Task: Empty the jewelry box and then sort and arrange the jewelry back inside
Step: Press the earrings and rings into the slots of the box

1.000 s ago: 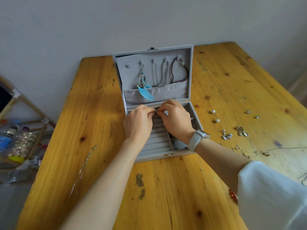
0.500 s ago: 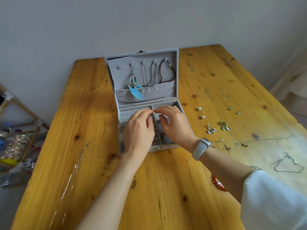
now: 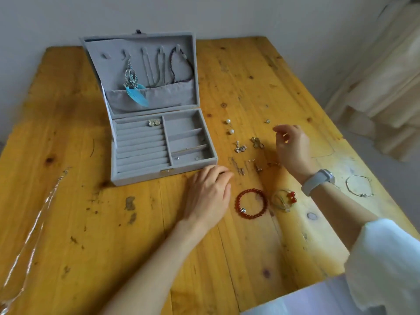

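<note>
The grey jewelry box (image 3: 163, 176) stands open on the wooden table (image 3: 68, 133). A blue feather earring (image 3: 136, 96) and several necklaces hang in its lid. A gold earring pair (image 3: 154, 122) sits in the top ring roll, and two tiny studs (image 3: 177, 158) lie in the front right compartment. My left hand (image 3: 209, 192) rests on the table by the box's front right corner, holding nothing. My right hand (image 3: 293, 146) hovers over loose jewelry to the right, fingertips close together near a small stud (image 3: 267, 121); whether it pinches anything is unclear.
Right of the box lie pearl earrings (image 3: 228, 121), silver earrings (image 3: 239, 148), a red bead bracelet (image 3: 251, 203), a thin bangle with red beads (image 3: 284, 200) and a silver chain bracelet (image 3: 359, 186). A long silver chain (image 3: 34, 223) lies at the left.
Both hands have left the box's ring rolls. The left came down onto the table by the front corner; the right swung out over the loose jewelry. The gold earrings now sit in the rolls.
</note>
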